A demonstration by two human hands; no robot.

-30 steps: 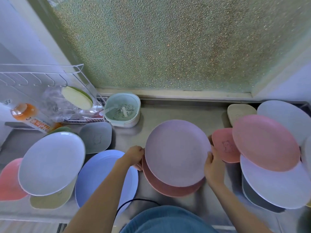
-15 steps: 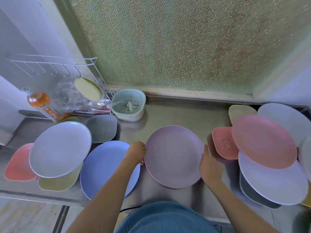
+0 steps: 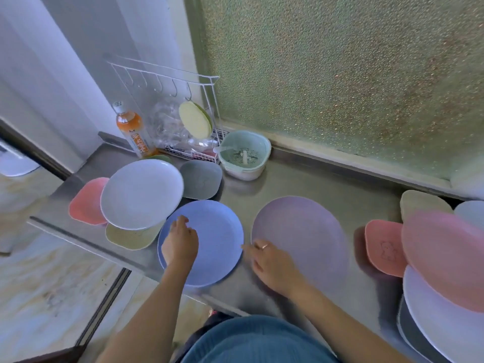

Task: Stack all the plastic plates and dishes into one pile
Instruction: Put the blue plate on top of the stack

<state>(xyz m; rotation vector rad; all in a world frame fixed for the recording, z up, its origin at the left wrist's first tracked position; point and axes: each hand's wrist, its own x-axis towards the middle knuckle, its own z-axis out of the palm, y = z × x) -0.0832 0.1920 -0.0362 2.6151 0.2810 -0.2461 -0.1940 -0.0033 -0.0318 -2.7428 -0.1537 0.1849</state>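
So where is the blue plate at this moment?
The blue plate lies flat on the steel counter, left of the purple plate and right of the white plate, with the left hand over it.

A blue plate (image 3: pixel 207 242) lies flat near the counter's front edge, just left of a lilac plate (image 3: pixel 301 239), also flat. To the left a white plate (image 3: pixel 141 193) rests tilted on a yellow dish (image 3: pixel 128 238) and overlaps a pink dish (image 3: pixel 85 201); a grey dish (image 3: pixel 201 182) lies behind. At right, a pink plate (image 3: pixel 442 258) tops a white plate (image 3: pixel 440 320), beside a small pink dish (image 3: pixel 383 247) and a beige dish (image 3: pixel 421 205)
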